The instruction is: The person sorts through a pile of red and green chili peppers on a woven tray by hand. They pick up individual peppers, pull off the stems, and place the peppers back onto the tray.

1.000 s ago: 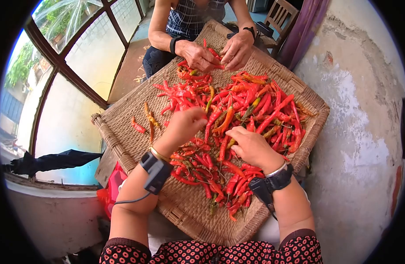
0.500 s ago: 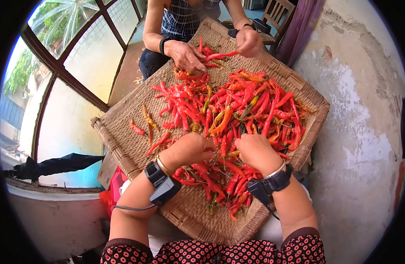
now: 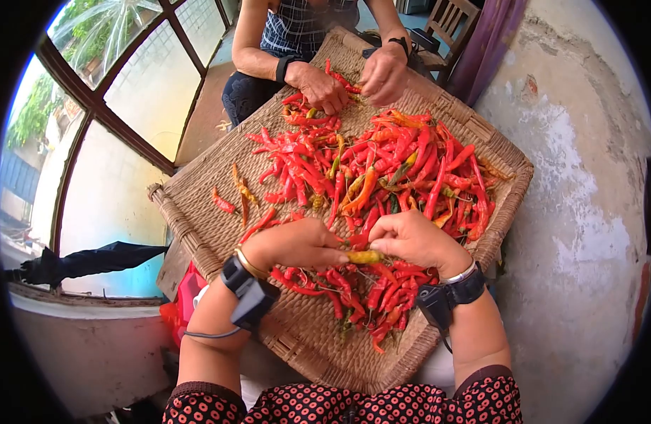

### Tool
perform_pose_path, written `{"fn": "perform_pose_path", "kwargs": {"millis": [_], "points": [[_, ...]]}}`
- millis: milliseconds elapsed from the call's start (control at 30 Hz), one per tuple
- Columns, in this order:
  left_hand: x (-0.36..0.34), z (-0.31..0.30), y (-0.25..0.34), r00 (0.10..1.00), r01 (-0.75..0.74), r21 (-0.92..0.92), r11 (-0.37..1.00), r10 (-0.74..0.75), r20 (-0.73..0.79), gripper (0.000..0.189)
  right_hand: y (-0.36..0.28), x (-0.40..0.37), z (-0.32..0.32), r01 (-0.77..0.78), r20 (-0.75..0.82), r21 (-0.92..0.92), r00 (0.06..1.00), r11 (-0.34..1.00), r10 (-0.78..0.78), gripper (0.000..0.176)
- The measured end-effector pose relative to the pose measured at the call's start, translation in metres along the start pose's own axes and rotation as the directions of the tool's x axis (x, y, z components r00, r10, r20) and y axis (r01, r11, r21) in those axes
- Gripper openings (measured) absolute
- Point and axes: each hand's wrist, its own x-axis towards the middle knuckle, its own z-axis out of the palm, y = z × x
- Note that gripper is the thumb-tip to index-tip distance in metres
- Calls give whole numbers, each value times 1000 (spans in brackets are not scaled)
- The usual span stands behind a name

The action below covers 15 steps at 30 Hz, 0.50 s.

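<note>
A yellow chili pepper [image 3: 365, 257] lies between my two hands, over the near part of the woven tray [image 3: 219, 185]. My left hand [image 3: 297, 244] pinches its left end, with the fingers pressed together. At its right end, my right hand [image 3: 418, 242] is closed, thumb against fingers; the exact grip point is partly hidden. Below my hands is a pile of red chili peppers [image 3: 373, 293]. Beyond them spreads a larger heap of red chilies [image 3: 396, 166], with some orange, yellow and green ones mixed in.
Across the tray, a co-worker's hands [image 3: 322, 88] work over a smaller pile of chilies. A few loose chilies [image 3: 223, 201] lie at the left. A dark folded umbrella [image 3: 99, 263] rests by the window; a rough wall [image 3: 565, 212] stands at the right.
My hands have moved slightly down and toward each other, and a yellow chili now shows between them. The co-worker's hands have shifted, and the red chili stretched between them is no longer visible.
</note>
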Motion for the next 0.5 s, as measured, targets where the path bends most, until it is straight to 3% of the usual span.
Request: {"fn": "perform_pose_path", "kwargs": {"millis": [67, 133, 200, 267, 300, 333, 367, 400, 467, 500], "points": [[-13, -13, -3, 975, 132, -422, 897, -41, 219, 32, 2, 0, -5, -43, -16, 60, 999, 997, 44, 20], [-21, -25, -9, 970, 196, -493, 848, -92, 226, 35, 6, 0, -7, -70, -174, -107, 983, 992, 51, 16], [-25, -37, -13, 990, 135, -640, 757, -136, 47, 37, 7, 1, -7, -65, -188, -120, 981, 991, 42, 17], [-19, -39, -23, 990, 106, -658, 746, -142, -1, 37, 4, 0, -7, -103, -181, 95, 976, 990, 119, 21], [-12, -36, -29, 969, -115, -779, 616, -104, -225, 36, 5, 0, -7, -104, -183, 98, 976, 990, 121, 21], [-5, -34, -28, 892, -347, -818, 459, -109, -439, 37, 7, 1, -7, -83, -216, 84, 971, 993, 99, 21], [5, -26, -19, 760, -426, -825, 371, -347, -549, 36, 8, 1, -7, -61, -249, 71, 965, 996, 77, 21], [11, -21, -18, 763, -422, -826, 374, -345, -546, 36, 9, 2, -7, -61, -253, 76, 964, 995, 78, 21], [25, -8, -34, 717, -187, -643, 743, -344, -607, 36, 9, 4, -6, -44, -288, -34, 957, 998, 33, 20], [33, 1, -46, 777, -6, -640, 768, -399, -486, 38, 9, 4, -4, -46, -288, -30, 957, 998, 36, 20]]}}
